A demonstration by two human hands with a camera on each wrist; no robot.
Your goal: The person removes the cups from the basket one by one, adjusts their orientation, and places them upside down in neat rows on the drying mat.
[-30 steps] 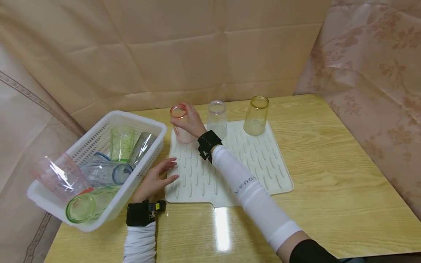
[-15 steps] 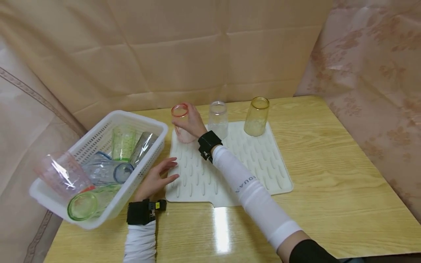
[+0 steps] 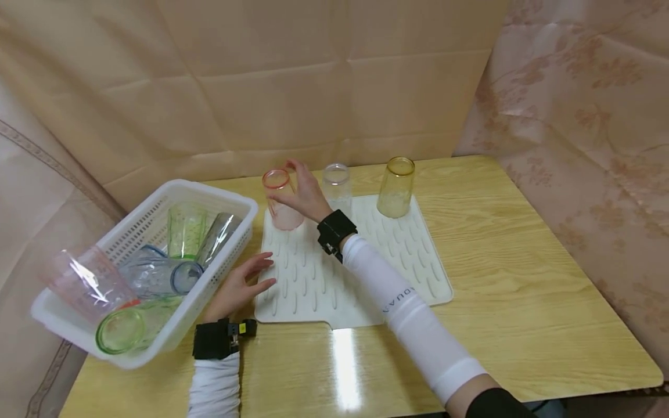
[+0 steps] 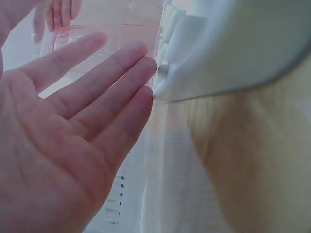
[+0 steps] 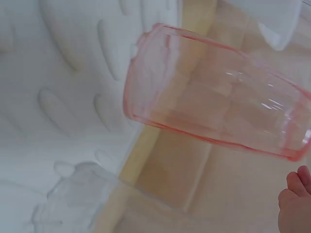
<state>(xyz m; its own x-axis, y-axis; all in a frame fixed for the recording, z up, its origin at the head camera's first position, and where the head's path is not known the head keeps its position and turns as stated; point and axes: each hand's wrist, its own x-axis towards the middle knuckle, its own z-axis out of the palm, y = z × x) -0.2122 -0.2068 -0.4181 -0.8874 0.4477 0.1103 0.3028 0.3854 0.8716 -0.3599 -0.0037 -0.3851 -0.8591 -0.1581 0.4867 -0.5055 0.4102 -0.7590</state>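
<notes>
A pink-tinted glass point(image 3: 286, 217) stands on end at the far left corner of a white ridged mat point(image 3: 366, 296). Around its right side my right hand point(image 3: 308, 197) is spread, thumb overlapping the glass in the head view. The right wrist view shows the fingers point(image 5: 297, 189) apart from the glass wall. To the right, a clear glass point(image 3: 337, 181) and a yellow glass point(image 3: 395, 188) stand in line along the mat's back edge. My left hand point(image 3: 235, 290) holds nothing; its fingers point(image 4: 112, 87) are extended between the basket and the mat's left edge.
A white plastic basket point(image 3: 237, 200) sits on the left of the wooden table point(image 3: 502, 278). Inside lie several glasses: green point(image 3: 185, 232), grey point(image 3: 219, 235), blue point(image 3: 154, 278) and a large pink one point(image 3: 86, 281) leaning over the rim. Cloth hangs behind the table.
My right hand has let go of the pink glass, its fingers opening and drawing to the right. The glass stays standing on the mat. The head view has shifted slightly; the left hand stays put.
</notes>
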